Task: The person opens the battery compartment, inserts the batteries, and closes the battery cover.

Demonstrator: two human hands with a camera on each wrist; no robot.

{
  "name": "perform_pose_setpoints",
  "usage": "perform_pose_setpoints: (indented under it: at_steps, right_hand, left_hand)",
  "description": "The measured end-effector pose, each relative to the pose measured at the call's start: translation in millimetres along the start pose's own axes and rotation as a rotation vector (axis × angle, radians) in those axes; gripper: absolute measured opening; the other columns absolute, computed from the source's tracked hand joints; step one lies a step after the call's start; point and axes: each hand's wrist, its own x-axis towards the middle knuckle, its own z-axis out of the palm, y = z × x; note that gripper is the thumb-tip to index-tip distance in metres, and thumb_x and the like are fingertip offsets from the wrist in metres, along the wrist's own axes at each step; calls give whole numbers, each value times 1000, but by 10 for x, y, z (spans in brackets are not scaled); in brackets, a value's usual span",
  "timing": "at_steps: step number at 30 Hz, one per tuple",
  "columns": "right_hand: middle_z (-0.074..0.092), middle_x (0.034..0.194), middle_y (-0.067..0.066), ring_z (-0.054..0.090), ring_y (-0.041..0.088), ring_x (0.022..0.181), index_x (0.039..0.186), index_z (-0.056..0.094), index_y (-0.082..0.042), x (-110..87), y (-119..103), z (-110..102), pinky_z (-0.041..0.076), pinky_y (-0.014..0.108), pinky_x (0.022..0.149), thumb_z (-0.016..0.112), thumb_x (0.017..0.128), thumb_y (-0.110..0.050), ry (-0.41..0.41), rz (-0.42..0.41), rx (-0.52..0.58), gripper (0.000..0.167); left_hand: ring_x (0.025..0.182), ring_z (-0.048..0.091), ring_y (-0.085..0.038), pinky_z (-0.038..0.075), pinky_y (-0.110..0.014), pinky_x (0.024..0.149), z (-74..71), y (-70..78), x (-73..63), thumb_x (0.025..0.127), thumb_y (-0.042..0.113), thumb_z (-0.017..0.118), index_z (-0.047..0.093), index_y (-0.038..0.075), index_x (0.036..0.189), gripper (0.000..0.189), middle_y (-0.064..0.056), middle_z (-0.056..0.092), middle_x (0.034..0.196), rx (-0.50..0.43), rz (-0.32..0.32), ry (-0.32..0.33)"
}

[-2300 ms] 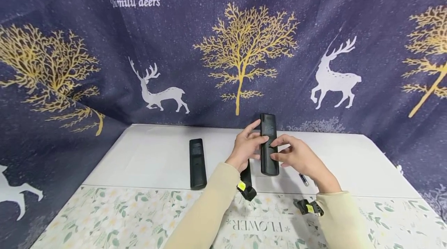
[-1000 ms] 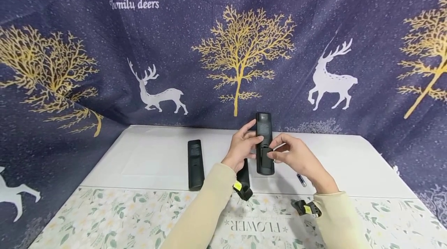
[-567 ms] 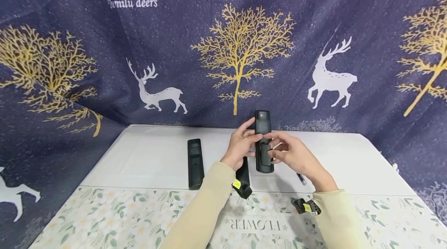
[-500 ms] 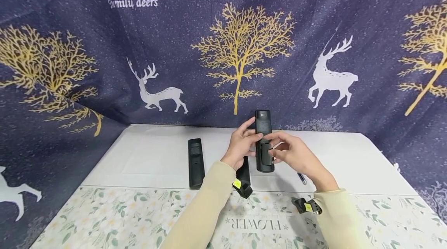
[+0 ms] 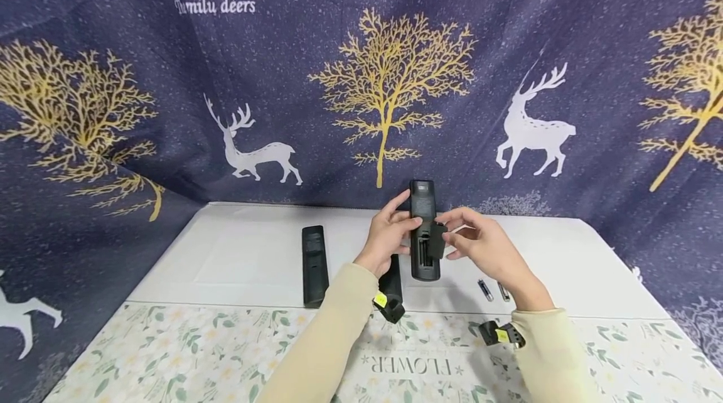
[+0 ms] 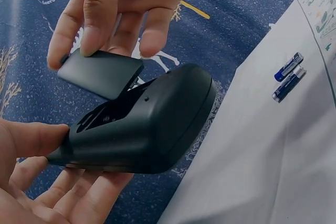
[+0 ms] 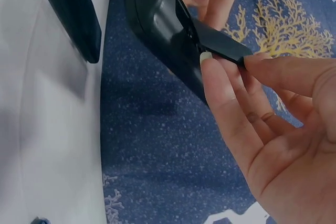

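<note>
My left hand (image 5: 386, 240) grips a black remote control (image 5: 422, 202) above the table, its back turned toward me. Between thumb and fingers, my right hand (image 5: 480, 243) pinches the flat black battery cover (image 5: 437, 240). That cover is tilted off the remote's lower half, and the battery compartment (image 5: 425, 253) beneath it is exposed. In the left wrist view the cover (image 6: 100, 74) stands up at an angle, one end close to the compartment's edge. I see no batteries inside the visible part. Two small batteries, one battery (image 5: 485, 290) beside another battery (image 5: 504, 292), lie right of the remote.
A second black remote (image 5: 315, 265) lies face down on the white table (image 5: 243, 258) to the left. Another black remote (image 5: 391, 280) is partly hidden under my left wrist. A flowered cloth (image 5: 186, 353) covers the near edge; a dark printed curtain (image 5: 350, 158) hangs behind.
The right hand has lifted the battery cover off the remote's back and drawn it right, uncovering the compartment. The left hand keeps its grip on the remote. The second battery has come into view.
</note>
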Motion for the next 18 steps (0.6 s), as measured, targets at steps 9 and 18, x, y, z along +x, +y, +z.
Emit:
perform_pose_setpoints:
  at_steps: [9,18]
  right_hand:
    - [66,109,23,74,22,90,131,63,7,-19,42,-95,65,38,72,64,101,9,57,35,-2,31]
    - [64,111,25,73,23,94,131,62,8,-17,128,-132,65,40,74,61,101,11,42,81,30,31]
  left_hand:
    - [82,62,-20,58,-34,61,8,1,12,101,8,73,55,41,155,66,1,73,125,0,2,8]
    - [83,62,-20,58,-35,60,-3,-1,-4,100,7,73,55,39,156,66,-1,74,124,-7,7,13]
